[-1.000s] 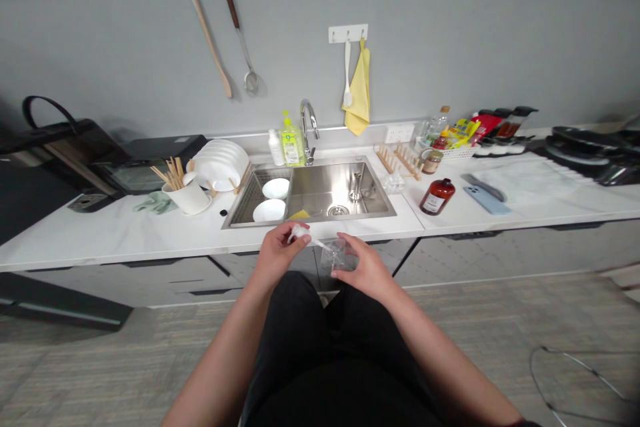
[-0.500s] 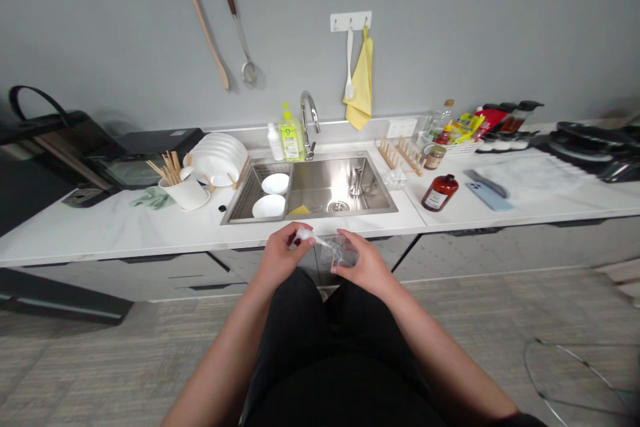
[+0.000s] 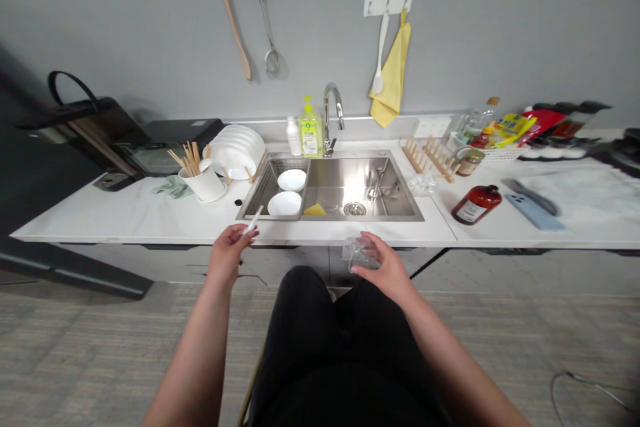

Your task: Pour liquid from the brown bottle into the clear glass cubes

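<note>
Hands well apart, I held one thing in each, in front of the near edge of the counter [image 3: 380,232]. On the left, my left hand [image 3: 229,252] pinched a slender white piece [image 3: 254,220] between thumb and fingers, its thin end slanting up toward the far right; a fingertip pinch probably suited so narrow a shape, though my fingers hid its lower part. To the right, my right hand [image 3: 387,268] curved around a clear container [image 3: 355,253], thumb on the near side and fingers on the far side, a wider clasp that its broader body seemed to call for.

Beyond, at the far left, chopsticks [image 3: 191,157] stood in a white holder [image 3: 204,188], presumably for easy grabbing, and plates [image 3: 237,150] leaned on edge in a row, likely to drain. Next, two white bowls [image 3: 285,204] sat in the sink's [image 3: 345,177] left end, perhaps so drips fell away, with a yellow sponge [image 3: 315,210] near them. Farther right, a brown bottle [image 3: 479,205] sat apart from the sink, and just past it lay a blue phone [image 3: 535,211], a spot that I guessed kept it dry.
</note>
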### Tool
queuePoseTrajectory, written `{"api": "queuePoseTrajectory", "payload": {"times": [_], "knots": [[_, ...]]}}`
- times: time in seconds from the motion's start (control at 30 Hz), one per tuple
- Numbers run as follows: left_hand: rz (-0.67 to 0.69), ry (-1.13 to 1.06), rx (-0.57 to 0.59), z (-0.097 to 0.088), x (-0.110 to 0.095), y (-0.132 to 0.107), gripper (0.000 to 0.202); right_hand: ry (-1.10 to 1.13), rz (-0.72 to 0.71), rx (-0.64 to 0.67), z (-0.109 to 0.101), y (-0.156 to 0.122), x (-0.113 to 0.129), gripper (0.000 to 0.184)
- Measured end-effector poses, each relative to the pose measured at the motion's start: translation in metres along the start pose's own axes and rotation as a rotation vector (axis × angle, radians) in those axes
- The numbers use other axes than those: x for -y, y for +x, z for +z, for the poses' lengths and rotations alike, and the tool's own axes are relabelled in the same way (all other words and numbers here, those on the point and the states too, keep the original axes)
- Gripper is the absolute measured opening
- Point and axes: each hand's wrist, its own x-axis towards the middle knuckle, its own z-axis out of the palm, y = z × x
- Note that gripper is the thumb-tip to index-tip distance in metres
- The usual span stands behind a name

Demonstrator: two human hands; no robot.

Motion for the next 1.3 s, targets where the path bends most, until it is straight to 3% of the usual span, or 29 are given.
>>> {"api": "queuePoseTrajectory", "payload": {"times": [0.1,0.2,0.3,0.4,0.63,0.87,0.97,1.07,1.17,1.23,1.3], "knots": [[0.015,0.178,-0.245,-0.055,0.012,0.059,0.059,0.071,0.012,-0.041,0.002,0.009,-0.005,0.099],[-0.065,0.465,-0.346,-0.093,0.021,0.114,0.046,0.107,0.017,-0.043,0.002,0.015,-0.009,0.100],[-0.160,0.778,-0.313,-0.110,0.027,0.154,0.041,0.113,0.041,-0.048,-0.004,0.019,-0.011,0.100],[-0.149,0.973,-0.247,-0.111,0.034,0.176,0.045,0.114,0.063,-0.055,-0.011,0.019,-0.012,0.099],[-0.050,1.097,-0.293,-0.093,0.048,0.181,0.052,0.112,0.089,-0.077,-0.021,0.018,-0.014,0.099],[0.013,1.119,-0.304,-0.081,0.042,0.170,0.054,0.146,0.077,-0.060,-0.020,0.019,-0.013,0.097],[0.051,1.066,-0.369,-0.081,0.039,0.164,0.050,0.157,0.066,-0.070,-0.021,0.015,-0.014,0.097],[0.124,1.012,-0.525,-0.074,0.039,0.147,0.046,0.167,0.055,-0.088,-0.029,0.008,-0.016,0.097],[0.331,0.932,-0.666,-0.042,0.044,0.114,0.041,0.182,0.035,-0.106,-0.047,0.003,-0.020,0.094],[0.483,0.843,-0.606,-0.001,0.047,0.086,0.043,0.180,0.015,-0.129,-0.063,0.000,-0.023,0.091],[0.621,0.732,-0.441,0.056,0.046,0.055,0.039,0.165,-0.002,-0.164,-0.084,-0.002,-0.026,0.089]]}}
